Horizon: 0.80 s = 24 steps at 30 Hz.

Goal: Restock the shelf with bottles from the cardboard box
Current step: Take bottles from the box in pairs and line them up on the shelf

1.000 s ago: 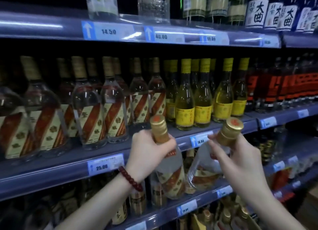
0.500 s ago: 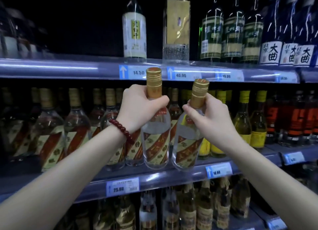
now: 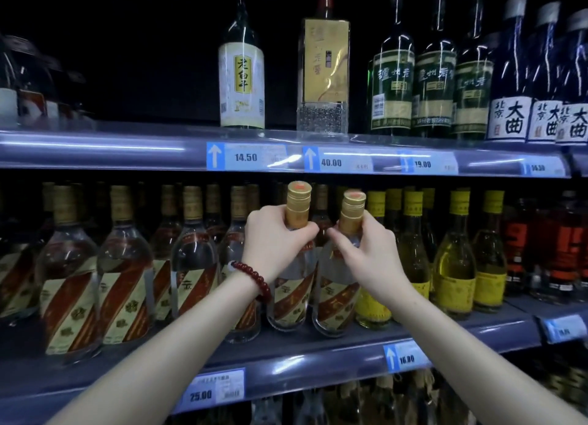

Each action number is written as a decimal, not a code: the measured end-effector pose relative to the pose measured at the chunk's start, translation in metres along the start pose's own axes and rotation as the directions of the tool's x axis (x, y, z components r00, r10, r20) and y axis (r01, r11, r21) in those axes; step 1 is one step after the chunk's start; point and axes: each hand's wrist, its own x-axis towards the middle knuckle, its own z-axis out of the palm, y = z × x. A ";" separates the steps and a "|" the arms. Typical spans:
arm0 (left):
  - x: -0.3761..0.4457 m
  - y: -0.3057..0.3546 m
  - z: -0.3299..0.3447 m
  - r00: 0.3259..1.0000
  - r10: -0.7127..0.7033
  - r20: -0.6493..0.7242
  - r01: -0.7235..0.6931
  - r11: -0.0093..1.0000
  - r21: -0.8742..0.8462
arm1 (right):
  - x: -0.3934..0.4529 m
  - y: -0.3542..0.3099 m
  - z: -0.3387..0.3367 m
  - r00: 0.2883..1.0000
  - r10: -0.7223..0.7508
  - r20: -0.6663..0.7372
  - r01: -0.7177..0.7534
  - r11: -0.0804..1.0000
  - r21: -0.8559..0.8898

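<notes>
Gold-capped and clear-bodied, two liquor bottles stand side by side on the middle shelf (image 3: pixel 318 345), each gripped at the neck by one of a person's bare hands. The left hand (image 3: pixel 275 241), a dark red bead bracelet (image 3: pixel 251 276) around its wrist, is closed around the neck of the left bottle (image 3: pixel 291 292); the right hand (image 3: pixel 370 254) is closed around the neck of the right bottle (image 3: pixel 335 303), fingers wrapped just below the cap. Both bottles are upright, their bases at or just above the shelf board near its front edge, and their bodies touch or nearly touch; which one cannot be told. Each carries a cream label crossed by a red-brown diagonal band.

To the left of the left hand, a row of matching banded bottles (image 3: pixel 124 265) fills the same shelf, standing several deep. To the right of the right hand stand yellow-capped bottles of yellow liquid (image 3: pixel 455 265), and beyond them dark bottles with red-orange labels (image 3: pixel 563 252).

Above both hands, the upper shelf holds a white-labelled dark bottle (image 3: pixel 241 74), a square gold-labelled bottle (image 3: pixel 324 74), green bottles (image 3: pixel 393 84) and blue bottles (image 3: pixel 510 80) farther right. Price tags (image 3: pixel 246 157) reading 14.50, 40.00 and 19.00 line its edge; below the forearms, tags read 25.00 and 16.00. The cardboard box is out of view.
</notes>
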 end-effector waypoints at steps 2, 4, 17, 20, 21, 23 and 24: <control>0.002 -0.006 0.007 1.000 -0.021 -0.005 0.021 1.000 0.006 | 0.003 0.007 0.004 1.000 0.013 0.007 -0.013 1.000 0.003; 0.005 -0.011 0.013 0.999 -0.049 -0.003 0.049 0.999 0.003 | 0.008 0.012 0.007 1.000 0.019 0.014 -0.019 1.000 0.012; 0.032 -0.033 0.037 0.972 -0.220 0.080 0.218 0.975 0.029 | 0.045 0.028 0.027 0.984 0.124 0.129 -0.140 0.982 0.127; 0.034 -0.041 0.043 0.969 -0.214 0.124 0.213 0.977 0.027 | 0.044 0.033 0.035 0.985 0.141 0.103 -0.158 0.971 0.181; 0.033 -0.044 0.045 0.971 -0.200 0.129 0.199 0.980 0.017 | 0.041 0.034 0.037 0.985 0.139 0.098 -0.155 0.971 0.182; 0.026 -0.049 0.048 0.982 -0.158 0.105 0.161 0.987 -0.023 | 0.036 0.036 0.042 0.988 0.127 0.087 -0.141 0.975 0.171; 0.022 -0.051 0.049 0.987 -0.137 0.088 0.140 0.990 -0.030 | 0.033 0.036 0.045 0.990 0.117 0.074 -0.128 0.978 0.165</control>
